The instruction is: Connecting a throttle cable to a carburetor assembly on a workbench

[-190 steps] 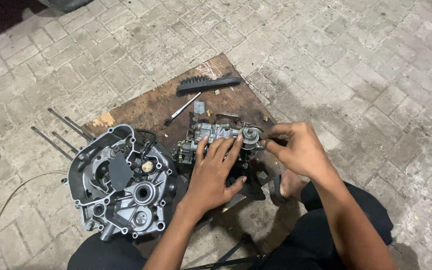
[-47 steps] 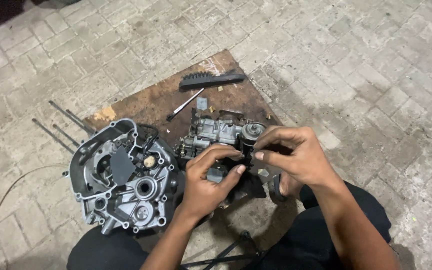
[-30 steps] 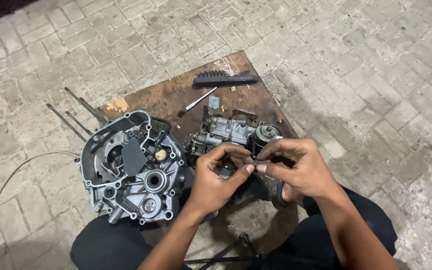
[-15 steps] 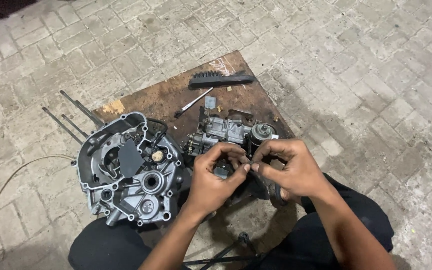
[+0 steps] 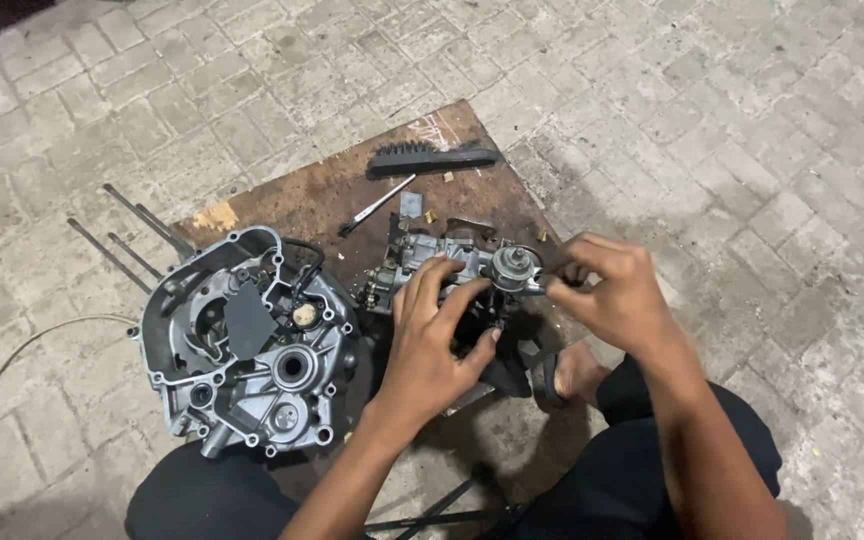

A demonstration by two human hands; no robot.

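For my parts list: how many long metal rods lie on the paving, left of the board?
3. All three rods lie side by side on the paving, up-left of the grey engine case. More may be hidden beneath it.

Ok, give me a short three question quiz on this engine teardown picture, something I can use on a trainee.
1. True or false: the left hand rests on the small engine assembly lying on the wooden board.
2. Which lies at the far edge of the board? A) a black brush B) a red funnel C) a glass jar
3. Fill in: the large grey crankcase half lies on the person's ____ side of the small assembly.

Key
1. True; the right hand is at the assembly's round metal fitting.
2. A, the black brush.
3. Left.
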